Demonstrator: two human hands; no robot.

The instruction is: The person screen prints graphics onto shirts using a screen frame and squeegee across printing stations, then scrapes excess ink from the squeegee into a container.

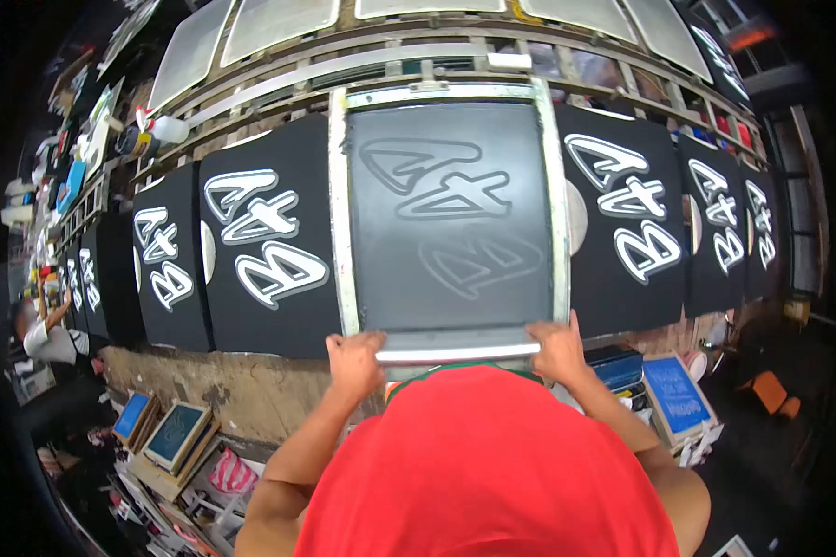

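Note:
A white-framed printing screen [341, 213] lies over the middle of the row, its grey mesh showing outlined lettering. Across its near end, close to my body, runs a squeegee with a pale bar [460, 353]. My left hand [355, 362] is closed on the bar's left end, and my right hand [557, 351] is closed on its right end. On the left of the screen lies a black shirt [265, 232] with white and grey lettering; a similar black shirt [627, 213] lies on the right.
More printed black shirts continue both ways. Behind them run wooden rails [390, 56] and pale boards [279, 28]. Framed screens [178, 434] sit low at left, a blue screen [673, 395] low at right. A white bottle [169, 129] stands back left. Another person [54, 342] is far left.

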